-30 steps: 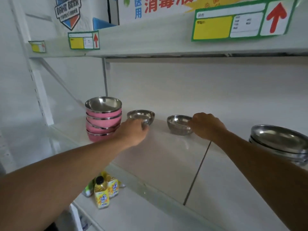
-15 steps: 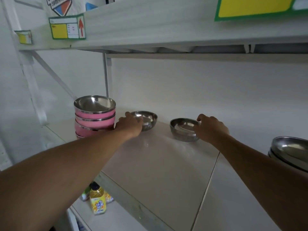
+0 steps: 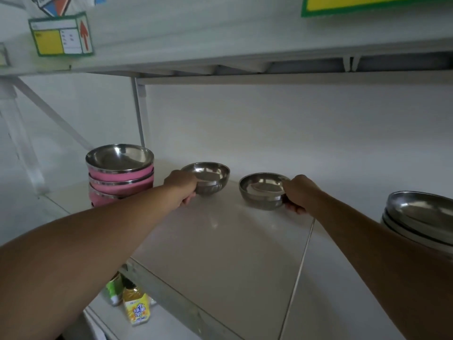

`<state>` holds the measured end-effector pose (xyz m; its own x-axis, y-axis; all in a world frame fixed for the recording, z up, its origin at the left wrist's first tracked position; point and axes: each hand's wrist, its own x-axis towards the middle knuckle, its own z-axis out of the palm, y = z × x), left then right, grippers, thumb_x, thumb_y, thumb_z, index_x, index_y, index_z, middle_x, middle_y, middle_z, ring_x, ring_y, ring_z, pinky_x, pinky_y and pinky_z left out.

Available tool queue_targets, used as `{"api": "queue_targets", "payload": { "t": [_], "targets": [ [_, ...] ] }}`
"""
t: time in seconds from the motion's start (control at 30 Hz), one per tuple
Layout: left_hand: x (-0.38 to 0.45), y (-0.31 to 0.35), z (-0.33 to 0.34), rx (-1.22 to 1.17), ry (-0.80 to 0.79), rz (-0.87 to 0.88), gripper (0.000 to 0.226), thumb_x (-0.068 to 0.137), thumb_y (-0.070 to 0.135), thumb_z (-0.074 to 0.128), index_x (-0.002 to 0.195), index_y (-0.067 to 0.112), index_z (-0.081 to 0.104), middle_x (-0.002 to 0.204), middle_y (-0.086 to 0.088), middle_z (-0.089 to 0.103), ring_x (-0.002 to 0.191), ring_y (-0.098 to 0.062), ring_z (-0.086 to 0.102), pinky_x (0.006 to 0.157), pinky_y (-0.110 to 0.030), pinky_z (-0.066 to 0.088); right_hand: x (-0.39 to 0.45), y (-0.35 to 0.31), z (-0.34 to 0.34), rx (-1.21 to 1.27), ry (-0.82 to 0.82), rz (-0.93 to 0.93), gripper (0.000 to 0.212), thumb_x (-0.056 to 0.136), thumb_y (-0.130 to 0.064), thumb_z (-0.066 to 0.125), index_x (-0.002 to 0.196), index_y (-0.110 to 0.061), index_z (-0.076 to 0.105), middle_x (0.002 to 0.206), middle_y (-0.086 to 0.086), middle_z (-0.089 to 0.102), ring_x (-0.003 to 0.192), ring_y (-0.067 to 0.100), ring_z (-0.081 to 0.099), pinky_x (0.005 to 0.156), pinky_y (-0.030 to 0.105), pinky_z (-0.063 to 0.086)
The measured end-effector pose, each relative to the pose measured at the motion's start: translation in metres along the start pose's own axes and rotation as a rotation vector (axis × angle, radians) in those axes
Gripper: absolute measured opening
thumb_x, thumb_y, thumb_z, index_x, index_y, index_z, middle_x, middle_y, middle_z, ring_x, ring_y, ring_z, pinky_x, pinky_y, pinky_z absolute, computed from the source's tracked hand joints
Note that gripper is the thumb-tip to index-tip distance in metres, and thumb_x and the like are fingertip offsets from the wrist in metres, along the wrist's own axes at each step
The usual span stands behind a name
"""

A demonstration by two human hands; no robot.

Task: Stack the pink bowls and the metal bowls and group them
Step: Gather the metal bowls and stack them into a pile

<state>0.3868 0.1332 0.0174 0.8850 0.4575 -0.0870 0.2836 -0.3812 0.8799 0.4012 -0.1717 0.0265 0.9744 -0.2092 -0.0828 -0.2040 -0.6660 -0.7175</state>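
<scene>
A stack of pink bowls (image 3: 121,179) with steel linings stands at the back left of the white shelf (image 3: 220,253). Right of it is a small metal bowl (image 3: 210,176), lifted slightly, with my left hand (image 3: 181,186) gripping its left rim. A second metal bowl (image 3: 262,190) sits on the shelf a little further right. My right hand (image 3: 297,192) grips its right rim, thumb over the edge and fingers under its side.
Stacked metal plates (image 3: 421,217) rest at the right edge of the shelf. The upper shelf (image 3: 220,45) hangs low overhead with labels on its front. Yellow drink bottles (image 3: 137,307) stand on the shelf below, at the lower left.
Both hands have closed on the rims of the two metal bowls. The left bowl has come up slightly off the shelf. The camera has moved closer and tilted down.
</scene>
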Motion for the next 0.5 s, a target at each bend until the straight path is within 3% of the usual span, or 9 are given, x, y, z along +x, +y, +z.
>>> {"api": "queue_targets", "payload": {
  "t": [0.2, 0.33, 0.5],
  "targets": [
    [-0.024, 0.004, -0.018, -0.026, -0.034, 0.040, 0.032, 0.103, 0.015, 0.047, 0.108, -0.005, 0.071, 0.048, -0.007, 0.058, 0.039, -0.017, 0.044, 0.047, -0.023, 0.037, -0.032, 0.000, -0.004, 0.034, 0.004, -0.046, 0.033, 0.100, -0.013, 0.045, 0.091, 0.000, 0.074, 0.045, 0.005, 0.068, 0.028, 0.016, 0.057, 0.037, 0.021, 0.046],
    [-0.044, 0.005, -0.029, -0.034, -0.050, 0.019, 0.030, 0.110, 0.018, 0.047, 0.099, 0.000, 0.068, 0.043, -0.005, 0.055, 0.031, -0.012, 0.042, 0.032, -0.019, 0.034, -0.056, 0.007, -0.010, 0.073, -0.011, -0.082, 0.035, 0.100, -0.013, 0.046, 0.080, -0.003, 0.072, 0.042, 0.003, 0.066, 0.028, 0.015, 0.056, 0.039, 0.020, 0.046],
    [-0.084, 0.008, -0.034, -0.076, -0.062, 0.042, 0.032, 0.109, 0.018, 0.046, 0.089, 0.003, 0.067, 0.041, -0.004, 0.056, 0.026, -0.009, 0.042, 0.030, -0.016, 0.033, -0.079, 0.026, -0.021, 0.095, -0.009, -0.105, 0.038, 0.095, -0.020, 0.044, 0.071, -0.007, 0.071, 0.043, 0.003, 0.066, 0.026, 0.015, 0.053, 0.039, 0.021, 0.044]
  ]
}}
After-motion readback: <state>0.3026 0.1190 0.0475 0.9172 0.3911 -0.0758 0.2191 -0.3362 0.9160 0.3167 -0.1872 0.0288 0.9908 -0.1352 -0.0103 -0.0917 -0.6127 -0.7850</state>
